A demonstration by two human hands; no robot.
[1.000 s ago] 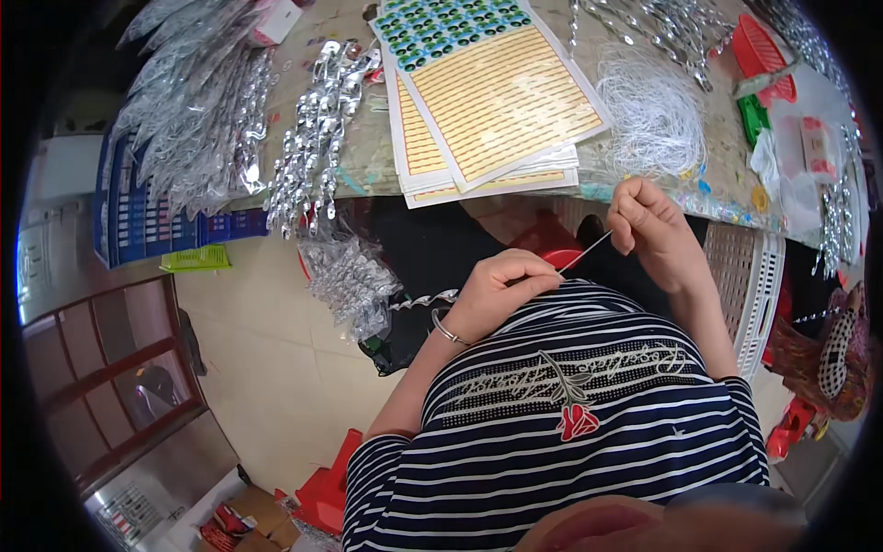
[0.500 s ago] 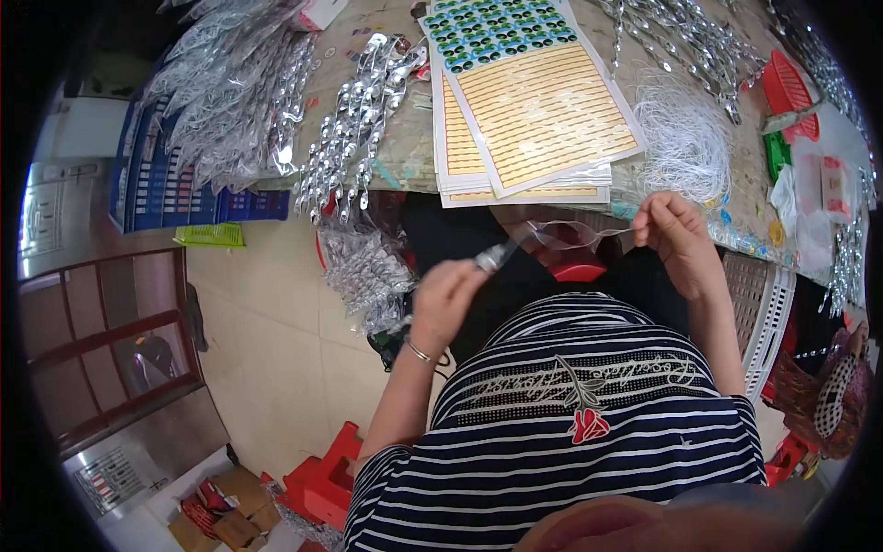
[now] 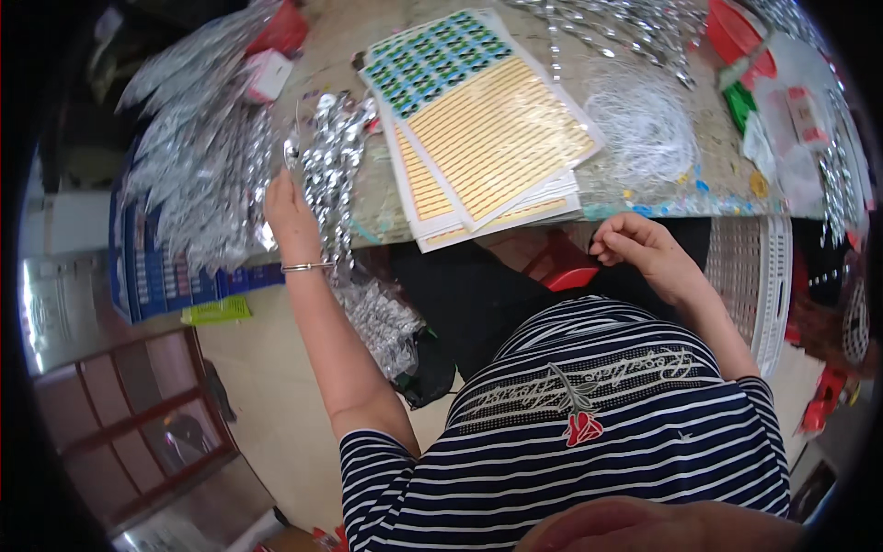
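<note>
Room: tiled floor, a brown wooden frame (image 3: 120, 414) low at the person's left, a white slatted crate (image 3: 763, 276) at the right.

Worktop (image 3: 708, 175): patterned cloth, crowded; its near edge runs across just in front of the person's lap.

Heap of silver strands (image 3: 193, 156): piled on the worktop's left end, spilling over the edge.

Stacked sheets of small orange stickers (image 3: 497, 138): centre of the worktop, between the two hands.

White thread coil (image 3: 639, 124): beyond the right hand, on the worktop.

Silver strand (image 3: 331, 175): the piece in hand. Long axis runs away from the person, its lower end hanging over the worktop edge. It lies far to the left, well apart from the right hand.

Left hand (image 3: 290, 212): arm stretched out, grip closed on the upper part of the silver strand; the nearer hand by far.

Right hand (image 3: 639, 248): at the worktop edge, fingertips pinched together; what they pinch is too small to tell.
</note>
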